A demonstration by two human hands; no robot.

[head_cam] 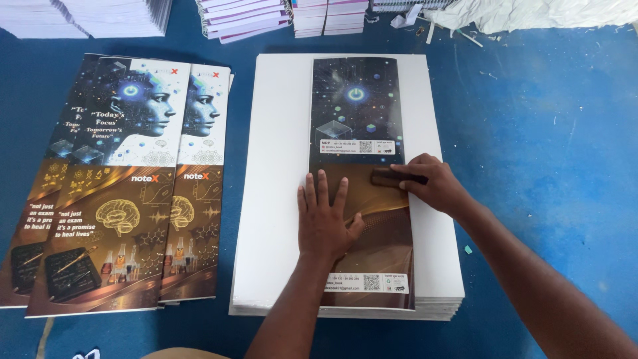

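My left hand (323, 216) lies flat, pinning the printed cover (359, 179) on the white paper stack (276, 199); my right hand (432, 183) grips a dark block (392, 177). I should press firmly, stroking evenly along the fold.

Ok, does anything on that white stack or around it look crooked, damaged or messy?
The printed cover sheet lies square on the white stack, left hand flat on it, right hand pressing a dark block. Only oddities: paper scraps on the blue surface, and the fanned covers at left.
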